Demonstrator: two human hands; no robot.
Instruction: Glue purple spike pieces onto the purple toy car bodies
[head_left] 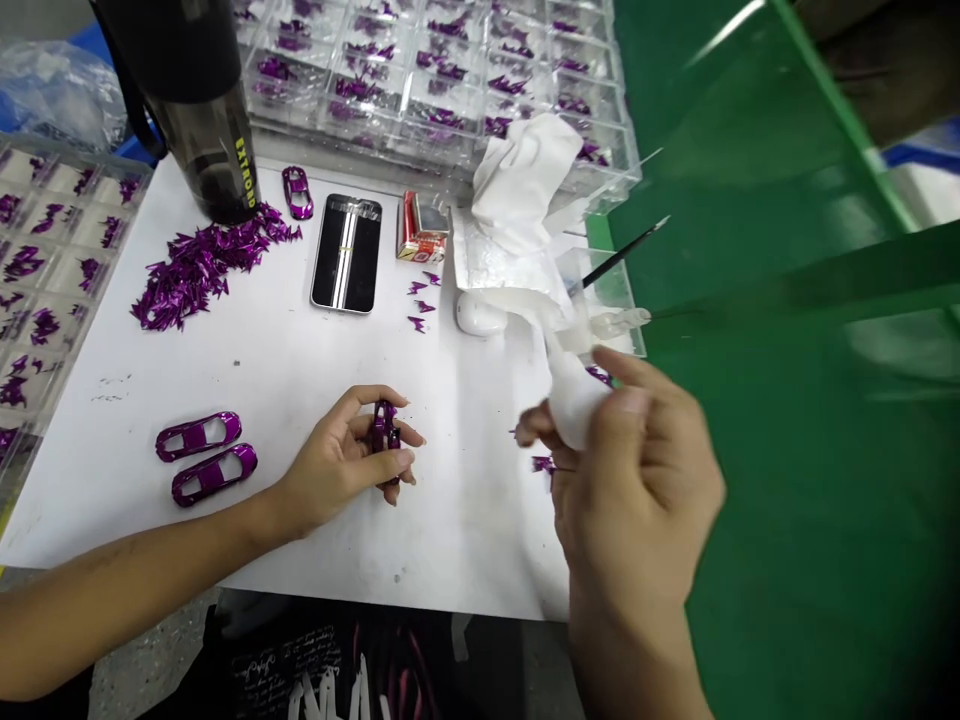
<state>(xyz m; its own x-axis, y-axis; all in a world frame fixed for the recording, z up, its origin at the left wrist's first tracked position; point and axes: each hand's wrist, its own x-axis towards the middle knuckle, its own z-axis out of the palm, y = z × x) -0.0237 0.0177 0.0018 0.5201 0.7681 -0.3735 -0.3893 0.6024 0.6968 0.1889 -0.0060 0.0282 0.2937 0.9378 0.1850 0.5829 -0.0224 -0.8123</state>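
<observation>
My left hand [360, 445] is closed around a shiny purple toy car body [384, 428], held just above the white sheet between thumb and fingers. On the right, my right hand [630, 470] grips a small white squeeze bottle [576, 400], slightly blurred, its narrower end pointing away from me. Two more purple car bodies [199, 436] lie side by side left of my left hand. Beyond my hands, several small purple pointed pieces [421, 306] are scattered on the sheet. Other purple bits [543, 464] are partly hidden behind my right hand.
A pile of purple pieces [202, 265] lies by a dark bottle [199, 110]. Near it are another car body [298, 192], a phone [346, 255], a small red box [421, 228], crumpled tissue [521, 185] and a black-handled tool [622, 250]. Compartment trays [442, 130] stand behind and left.
</observation>
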